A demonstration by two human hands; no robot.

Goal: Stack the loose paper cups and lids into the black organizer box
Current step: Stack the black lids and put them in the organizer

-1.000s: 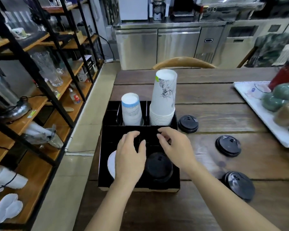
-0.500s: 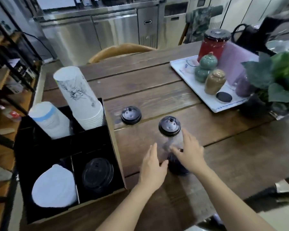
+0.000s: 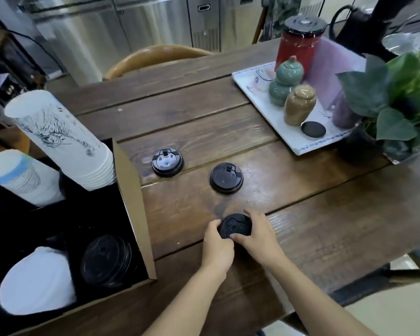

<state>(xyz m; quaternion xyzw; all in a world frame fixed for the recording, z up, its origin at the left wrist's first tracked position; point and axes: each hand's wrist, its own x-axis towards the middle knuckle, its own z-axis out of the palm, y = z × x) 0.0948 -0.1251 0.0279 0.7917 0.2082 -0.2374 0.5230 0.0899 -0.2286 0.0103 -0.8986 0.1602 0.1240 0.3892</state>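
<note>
The black organizer box [image 3: 131, 214] stands at the left of the wooden table. Its far compartments hold a tall stack of printed white paper cups [image 3: 61, 139] and a shorter blue-banded cup stack [image 3: 22, 178]. Its near compartments hold white lids [image 3: 37, 280] and a stack of black lids [image 3: 106, 260]. Both hands grip one black lid [image 3: 235, 226] just right of the box: my left hand [image 3: 216, 248] on its left edge, my right hand [image 3: 257, 236] on its right edge. Two more black lids [image 3: 167, 162] [image 3: 226, 177] lie loose farther back.
A white tray [image 3: 264, 103] at the far right carries green and tan ceramic jars, a red canister and a small black disc. A leafy plant [image 3: 398, 93] stands at the right edge. A wooden chair back [image 3: 155, 57] rises behind the table. Steel cabinets line the far wall.
My view swung right from the box to the table. Both hands left the box, reached the nearest loose black lid and closed on it from either side.
</note>
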